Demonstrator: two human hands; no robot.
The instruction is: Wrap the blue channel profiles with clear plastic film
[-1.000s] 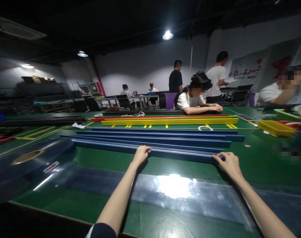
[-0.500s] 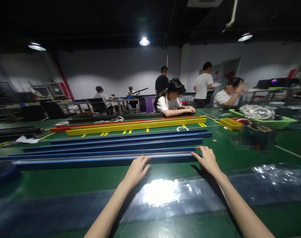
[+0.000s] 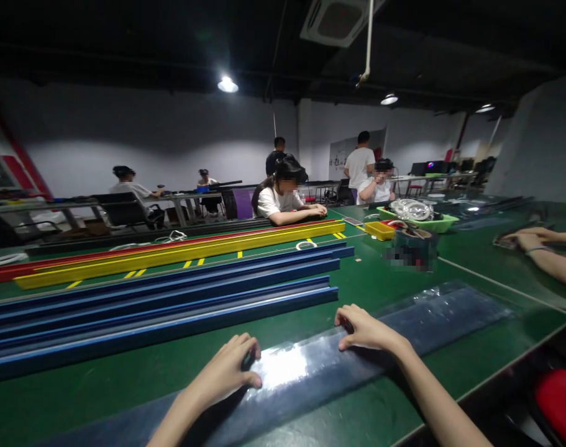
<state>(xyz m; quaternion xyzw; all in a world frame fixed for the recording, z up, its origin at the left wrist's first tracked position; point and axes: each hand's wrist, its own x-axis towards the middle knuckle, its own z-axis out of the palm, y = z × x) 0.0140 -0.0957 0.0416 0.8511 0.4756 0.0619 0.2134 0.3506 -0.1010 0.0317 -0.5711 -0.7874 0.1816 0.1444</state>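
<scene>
A long strip of clear plastic film point(image 3: 432, 316) lies across the near part of the green table, with a bright glare in its middle. My left hand point(image 3: 231, 366) is over the film's far edge, left of the glare, fingers curved and thumb apart. To the right of the glare, my right hand point(image 3: 364, 329) is at the same edge, its fingers curled and thumb spread from them. Neither hand visibly grips anything. Beyond them lie several long blue channel profiles point(image 3: 283, 298), their right ends left of my right hand.
Yellow point(image 3: 264, 237) and red profiles lie farther back. At the right stand a yellow tray point(image 3: 379, 231), a green basket point(image 3: 443, 223) and a tape roll point(image 3: 415, 245). A person point(image 3: 283, 202) leans on the far side; another person's hands point(image 3: 529, 239) are at far right.
The view has turned right. Both my hands have left the near blue profile and come back to the film's far edge. Another person's hands have come into view at the right.
</scene>
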